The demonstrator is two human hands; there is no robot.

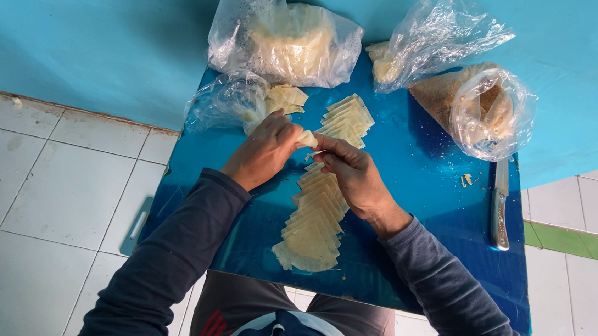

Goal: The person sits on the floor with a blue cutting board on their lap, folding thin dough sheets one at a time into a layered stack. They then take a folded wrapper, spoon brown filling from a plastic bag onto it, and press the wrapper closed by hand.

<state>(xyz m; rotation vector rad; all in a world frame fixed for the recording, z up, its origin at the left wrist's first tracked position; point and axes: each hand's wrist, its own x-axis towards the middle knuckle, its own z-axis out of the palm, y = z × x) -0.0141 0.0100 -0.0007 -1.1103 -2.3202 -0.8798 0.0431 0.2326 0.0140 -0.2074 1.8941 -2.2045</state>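
Dough piece (308,139), small, pale and rolled, sits pinched between your two hands above the middle of the blue bench (424,199). In the head view, your left hand (265,151) closes its thumb and fingers on the left end of the piece, and your right hand (355,176) closes its fingertips on the right end, so both grips are shut on it. Directly under your hands a row of overlapping pale wrapper sheets (316,219) runs down the bench toward you, and a second fanned stack of sheets (348,118) lies just beyond your hands. To the left of that stack, a crumpled clear bag (226,102) rests near your left hand, with a few loose sheets (287,97) beside it. At the far edge stand a large clear bag of pale filling (284,39), a clear empty-looking bag (437,37) and a bag of brown crumbs (478,104). A knife (500,209) lies at the right edge, well apart from your hands. You wear dark long sleeves (163,264).
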